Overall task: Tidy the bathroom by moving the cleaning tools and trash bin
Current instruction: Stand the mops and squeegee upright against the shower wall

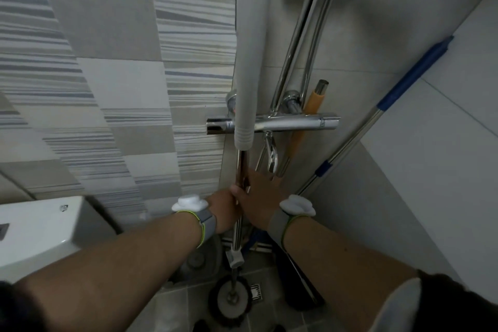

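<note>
A long cleaning tool stands upright in the corner. It has a chrome pole (243, 167) with a grey foam grip (253, 62) on top. Its round dark brush head (231, 302) rests on the floor. My left hand (222, 210) is closed around the pole at mid height. My right hand (258, 197) wraps the same pole just above it, touching the left. A second mop with blue grips (415, 73) leans on the right wall. An orange-handled tool (314, 101) stands behind the shower mixer. A grey round container (199, 259) sits low behind my left wrist, mostly hidden.
The chrome shower mixer (296, 122) and its riser pipes (304, 35) stick out from the wall right behind the pole. A white toilet tank (40, 232) is at the left. A floor drain (256, 291) lies next to the brush head.
</note>
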Demonstrator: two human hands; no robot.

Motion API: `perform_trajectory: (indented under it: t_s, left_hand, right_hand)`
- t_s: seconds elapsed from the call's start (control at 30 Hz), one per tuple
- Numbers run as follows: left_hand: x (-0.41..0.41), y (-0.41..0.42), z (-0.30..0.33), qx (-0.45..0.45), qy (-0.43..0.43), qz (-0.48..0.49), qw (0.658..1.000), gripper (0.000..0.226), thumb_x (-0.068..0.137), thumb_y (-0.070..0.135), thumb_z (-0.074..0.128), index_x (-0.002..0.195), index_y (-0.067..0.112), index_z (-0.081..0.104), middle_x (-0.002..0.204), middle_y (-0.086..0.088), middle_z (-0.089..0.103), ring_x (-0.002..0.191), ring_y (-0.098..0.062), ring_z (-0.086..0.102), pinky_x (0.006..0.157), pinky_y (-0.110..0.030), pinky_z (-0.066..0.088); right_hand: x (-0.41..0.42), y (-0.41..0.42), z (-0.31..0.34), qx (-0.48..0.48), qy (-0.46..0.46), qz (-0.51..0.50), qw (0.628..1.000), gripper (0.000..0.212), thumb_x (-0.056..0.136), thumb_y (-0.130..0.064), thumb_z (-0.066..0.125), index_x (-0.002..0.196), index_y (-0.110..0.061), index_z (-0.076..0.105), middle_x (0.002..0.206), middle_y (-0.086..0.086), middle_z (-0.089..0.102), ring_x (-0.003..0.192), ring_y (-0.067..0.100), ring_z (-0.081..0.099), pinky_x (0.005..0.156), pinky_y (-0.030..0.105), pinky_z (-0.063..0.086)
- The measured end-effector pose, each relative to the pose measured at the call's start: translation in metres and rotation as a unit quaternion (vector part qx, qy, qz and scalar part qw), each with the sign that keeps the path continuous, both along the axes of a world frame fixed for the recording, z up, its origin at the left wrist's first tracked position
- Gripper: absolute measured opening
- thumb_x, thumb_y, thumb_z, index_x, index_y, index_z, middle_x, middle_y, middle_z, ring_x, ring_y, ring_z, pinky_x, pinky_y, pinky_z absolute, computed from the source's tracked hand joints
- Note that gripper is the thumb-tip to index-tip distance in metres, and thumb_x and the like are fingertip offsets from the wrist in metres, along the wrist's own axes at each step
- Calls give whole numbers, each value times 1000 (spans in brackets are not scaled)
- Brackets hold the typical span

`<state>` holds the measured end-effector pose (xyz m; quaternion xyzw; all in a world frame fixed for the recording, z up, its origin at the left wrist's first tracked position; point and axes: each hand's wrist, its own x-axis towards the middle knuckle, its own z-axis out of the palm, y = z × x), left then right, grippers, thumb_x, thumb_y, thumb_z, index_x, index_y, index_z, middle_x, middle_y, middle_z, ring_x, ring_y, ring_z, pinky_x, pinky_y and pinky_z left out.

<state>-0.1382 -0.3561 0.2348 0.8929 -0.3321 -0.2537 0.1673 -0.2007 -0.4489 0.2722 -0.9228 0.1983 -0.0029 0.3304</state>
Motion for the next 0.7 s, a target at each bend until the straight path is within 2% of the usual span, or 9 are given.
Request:
perform_trajectory:
  t_s: [0.07, 0.2, 0.3, 0.4, 0.47, 0.53, 0.63, 0.7]
  left_hand:
    - [-5, 4, -1, 4, -2, -12, 1000, 37, 102, 16, 35, 135, 3, 46, 134, -18, 55, 122, -31, 53, 93, -30, 38]
    - [-17, 23, -10, -2, 32, 12, 999, 37, 100, 17, 39, 134, 2, 45, 129, -16, 57, 120, -33, 55, 91, -29, 40]
    - [-34, 42, -10, -6, 43, 41, 998, 36, 98, 15, 41, 130, 2, 49, 126, -17, 59, 116, -35, 56, 91, -34, 43]
    - [-57, 61, -3, -14, 37, 64, 997, 31, 99, 13, 40, 123, -1, 54, 120, -19, 61, 112, -35, 58, 86, -31, 42]
    - [-64, 66, -3, -37, 46, 84, 995, 27, 99, 14, 41, 116, 0, 57, 112, -21, 64, 106, -35, 62, 78, -29, 42]
    - [-79, 72, 2, -31, 26, 105, 994, 28, 99, 15, 40, 118, 1, 55, 112, -20, 65, 104, -33, 62, 73, -26, 37]
    - [-102, 77, 16, -18, 12, 139, 990, 30, 101, 17, 38, 121, 2, 53, 120, -19, 62, 106, -32, 60, 75, -26, 37]
    - [-118, 83, 27, -9, 15, 148, 989, 32, 101, 17, 36, 123, 2, 53, 126, -17, 60, 110, -31, 58, 84, -30, 41]
  right_hand:
    - [-2, 5, 4, -1, -23, -2, 1000, 13, 94, -40, 54, 91, -28, 50, 88, -10, 56, 85, 14, 57, 78, 32, 45]
    - [-11, 22, -1, 3, -48, 13, 999, 15, 94, -42, 54, 89, -28, 50, 78, -16, 52, 76, 6, 52, 71, 27, 39]
    - [-19, 39, -5, 25, -80, 39, 996, 16, 95, -39, 54, 86, -27, 49, 74, -14, 51, 70, 5, 53, 67, 26, 41]
    - [-32, 55, 1, 38, -88, 84, 992, 18, 96, -39, 52, 94, -21, 53, 82, -7, 58, 76, 10, 58, 74, 30, 48]
    - [-40, 61, 6, 35, -90, 91, 991, 21, 95, -43, 50, 99, -23, 54, 88, -6, 63, 82, 14, 62, 78, 34, 51]
    - [-52, 66, 18, 28, -98, 102, 990, 21, 94, -47, 50, 96, -26, 52, 86, -6, 63, 81, 16, 63, 76, 35, 52]
    - [-67, 71, 35, 13, -92, 122, 988, 24, 93, -52, 49, 90, -28, 48, 82, -6, 63, 77, 19, 63, 72, 35, 53]
    - [-76, 76, 44, 18, -86, 134, 987, 27, 92, -56, 47, 91, -29, 47, 84, -6, 64, 78, 20, 64, 74, 36, 54]
